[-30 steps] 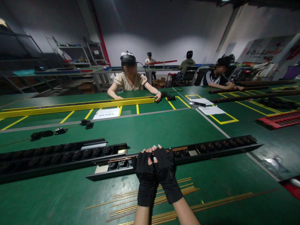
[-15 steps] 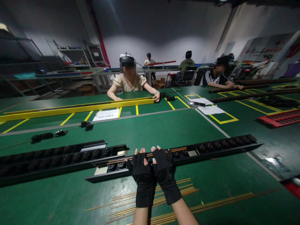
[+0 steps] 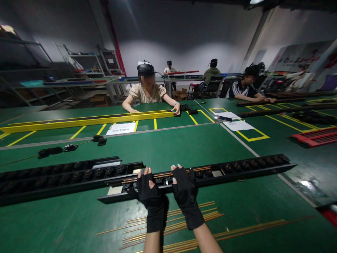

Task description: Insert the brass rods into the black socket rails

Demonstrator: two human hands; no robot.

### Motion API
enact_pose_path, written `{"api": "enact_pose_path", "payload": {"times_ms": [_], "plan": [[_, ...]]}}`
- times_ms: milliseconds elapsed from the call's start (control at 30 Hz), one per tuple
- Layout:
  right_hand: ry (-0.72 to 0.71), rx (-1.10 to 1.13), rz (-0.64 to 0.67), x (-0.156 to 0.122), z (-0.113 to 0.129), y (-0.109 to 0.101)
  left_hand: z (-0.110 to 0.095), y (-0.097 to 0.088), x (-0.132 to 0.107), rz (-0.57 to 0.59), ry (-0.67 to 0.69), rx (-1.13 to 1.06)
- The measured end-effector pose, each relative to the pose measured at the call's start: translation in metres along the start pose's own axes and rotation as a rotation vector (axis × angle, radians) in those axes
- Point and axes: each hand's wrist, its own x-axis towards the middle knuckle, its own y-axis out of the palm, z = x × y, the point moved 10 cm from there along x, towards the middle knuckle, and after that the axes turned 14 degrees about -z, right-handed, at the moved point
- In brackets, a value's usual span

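In front of me a long black channel (image 3: 244, 174) lies across the table, with a row of dark modules (image 3: 244, 165) inside. Thin copper-coloured rods (image 3: 163, 174) run along its top. My left hand (image 3: 149, 189), in a black fingerless glove, rests on the channel left of the middle, its fingers stretched over the rods and its thumb apart. Farther right, my gloved right hand (image 3: 183, 184) lies across the same channel, fingers extended towards the far edge. Parts of the rods and modules are hidden beneath both hands.
Loose brass-coloured rods (image 3: 195, 219) lie on the green table nearest me. More black channels (image 3: 65, 179) stand at the left. Across the table, a person touches a yellow channel (image 3: 89, 121). A red slotted frame (image 3: 316, 137) lies at right.
My left hand has slid left along the channel, away from my right hand, uncovering rods and modules between them. My right hand stays nearly in place.
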Motion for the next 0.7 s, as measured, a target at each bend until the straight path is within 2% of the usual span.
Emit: {"api": "enact_pose_path", "payload": {"times_ms": [167, 333, 500, 633, 700], "plan": [[-0.003, -0.001, 0.020, -0.001, -0.001, 0.000, 0.028, -0.007, 0.008, -0.025, -0.110, 0.055], [0.009, 0.013, 0.039, -0.004, -0.002, 0.002, 0.033, -0.016, 0.013, -0.078, -0.135, 0.048], [0.022, 0.018, 0.027, -0.004, -0.002, 0.002, 0.049, -0.026, 0.019, -0.112, -0.251, 0.155], [0.045, 0.030, 0.006, -0.002, -0.002, 0.000, 0.055, -0.027, 0.019, -0.132, -0.226, 0.110], [0.061, 0.033, 0.009, -0.002, -0.002, -0.001, 0.064, -0.031, 0.016, -0.183, -0.272, 0.099]]}}
